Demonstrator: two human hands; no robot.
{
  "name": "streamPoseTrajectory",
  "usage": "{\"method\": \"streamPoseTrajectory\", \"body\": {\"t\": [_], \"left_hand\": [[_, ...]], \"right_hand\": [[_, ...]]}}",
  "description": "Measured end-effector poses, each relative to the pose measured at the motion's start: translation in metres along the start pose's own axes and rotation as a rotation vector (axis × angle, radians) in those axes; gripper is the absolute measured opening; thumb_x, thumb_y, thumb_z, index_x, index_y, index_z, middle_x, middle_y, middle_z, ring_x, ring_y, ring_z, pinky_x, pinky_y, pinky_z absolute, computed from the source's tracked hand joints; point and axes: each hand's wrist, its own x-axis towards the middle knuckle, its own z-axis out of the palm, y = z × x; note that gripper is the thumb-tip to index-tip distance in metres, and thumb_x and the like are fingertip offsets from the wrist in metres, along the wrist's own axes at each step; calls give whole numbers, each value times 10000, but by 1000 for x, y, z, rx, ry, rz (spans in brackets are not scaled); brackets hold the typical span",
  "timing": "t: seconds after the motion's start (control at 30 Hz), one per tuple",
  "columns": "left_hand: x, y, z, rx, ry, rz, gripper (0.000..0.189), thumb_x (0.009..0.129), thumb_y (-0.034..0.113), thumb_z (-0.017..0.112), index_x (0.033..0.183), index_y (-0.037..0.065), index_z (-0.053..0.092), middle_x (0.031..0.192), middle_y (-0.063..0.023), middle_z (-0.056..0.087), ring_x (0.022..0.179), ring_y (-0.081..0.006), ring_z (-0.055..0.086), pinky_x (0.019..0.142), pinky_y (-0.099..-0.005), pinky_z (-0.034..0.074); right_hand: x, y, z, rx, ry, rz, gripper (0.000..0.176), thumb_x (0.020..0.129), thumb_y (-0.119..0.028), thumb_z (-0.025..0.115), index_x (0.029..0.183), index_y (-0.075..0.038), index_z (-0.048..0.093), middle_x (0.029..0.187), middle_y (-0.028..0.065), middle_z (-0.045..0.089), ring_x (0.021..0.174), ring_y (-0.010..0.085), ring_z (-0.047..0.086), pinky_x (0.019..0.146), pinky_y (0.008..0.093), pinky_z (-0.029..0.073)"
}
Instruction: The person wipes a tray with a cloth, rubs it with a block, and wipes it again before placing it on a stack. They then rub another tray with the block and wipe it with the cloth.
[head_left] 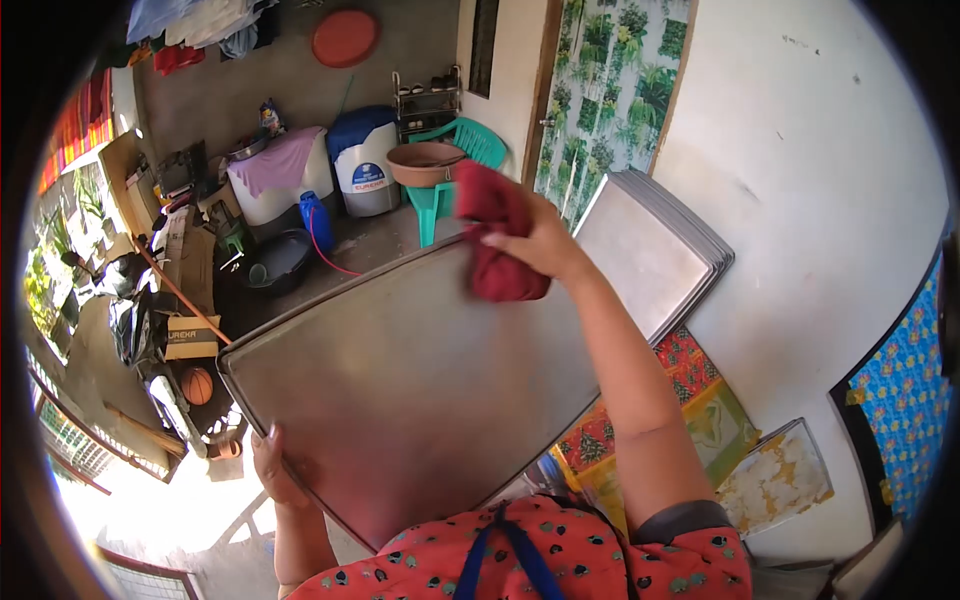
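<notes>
A large metal tray with a raised rim is tilted in front of my body. My left hand grips its lower left edge, fingers wrapped round the rim. Near the tray's upper right side, my right hand is closed on a bunched dark red cloth. The cloth overlaps the tray's top edge; whether it touches the surface I cannot tell. Behind my right arm, a stack of similar trays leans by the white wall.
A green chair bears a brown basin. Further left are a black tub, a blue container, a cardboard box and a basketball. A patterned cloth-covered surface lies under the stack.
</notes>
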Motion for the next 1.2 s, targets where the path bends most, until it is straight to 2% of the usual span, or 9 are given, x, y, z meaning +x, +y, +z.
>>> {"method": "streamPoseTrajectory", "body": {"t": [0.13, 0.2, 0.3, 0.43, 0.57, 0.8, 0.9, 1.07, 1.2], "left_hand": [[-5, -6, -4, -51, 164, -2, 268, 876, 95, 533, 1128, 3, 542, 1022, -115, 625, 897, -223, 629, 782, -338, 522], [-3, -4, -10, -65, 171, 6, 255, 890, 120, 523, 1117, 8, 549, 1013, -100, 628, 898, -219, 626, 794, -346, 517], [15, -8, -4, -85, 104, 61, 244, 918, 163, 500, 1099, 10, 557, 1030, -91, 631, 919, -222, 623, 815, -352, 509], [45, -22, 11, -23, 67, 146, 233, 917, 160, 499, 1083, 6, 556, 1010, -93, 629, 922, -215, 619, 820, -354, 505], [54, -25, 12, -108, 51, 138, 286, 926, 184, 491, 1130, -11, 538, 1043, -108, 620, 962, -236, 606, 854, -370, 487], [18, -7, 9, -259, -228, 166, 418, 956, 283, 406, 1239, -12, 494, 1227, -150, 552, 1123, -299, 528, 961, -449, 407], [16, -17, 14, -241, -232, 108, 413, 959, 277, 403, 1250, -4, 483, 1223, -143, 556, 1118, -297, 531, 962, -456, 406], [24, -36, 0, -233, -137, -18, 427, 980, 324, 393, 1263, 14, 472, 1219, -134, 559, 1095, -266, 545, 946, -429, 423], [24, -20, -1, -137, -262, 97, 481, 992, 395, 366, 1323, 53, 435, 1284, -119, 521, 1129, -263, 518, 969, -423, 405]], "right_hand": [[-60, 80, -17, -446, 361, 193, 566, 767, -224, 718, 1254, -25, 508, 1159, 193, 594, 1116, 306, 555, 968, 372, 410], [-97, 89, -6, -196, 433, 442, 539, 778, -247, 711, 1210, 8, 514, 1149, 210, 570, 1095, 348, 537, 944, 405, 417], [-156, 77, 82, -456, 404, 241, 482, 782, -259, 708, 1136, 13, 529, 1112, 212, 541, 1014, 396, 516, 904, 447, 417], [-192, -39, 173, -120, -201, -114, 668, 636, -203, 759, 1267, -173, 541, 1225, 211, 482, 1163, 388, 440, 973, 466, 386], [-198, -41, 161, -130, -492, -309, 763, 550, -203, 773, 1280, -231, 555, 1267, 215, 450, 1217, 394, 416, 985, 482, 375], [-122, 75, 4, -438, 599, 294, 460, 800, -186, 692, 1185, 8, 532, 1138, 183, 535, 1087, 327, 526, 931, 388, 416], [-68, 43, 4, -530, 711, 43, 442, 793, -202, 699, 1139, 13, 527, 1082, 191, 538, 1006, 323, 546, 899, 391, 430], [-101, -107, 161, -394, -162, -406, 553, 727, -251, 695, 1248, -156, 539, 1166, 213, 491, 1070, 386, 480, 930, 492, 406], [-168, -87, 188, -270, -360, -455, 407, 781, -281, 656, 1174, -189, 601, 1157, 199, 501, 1037, 364, 504, 880, 469, 420]]}}
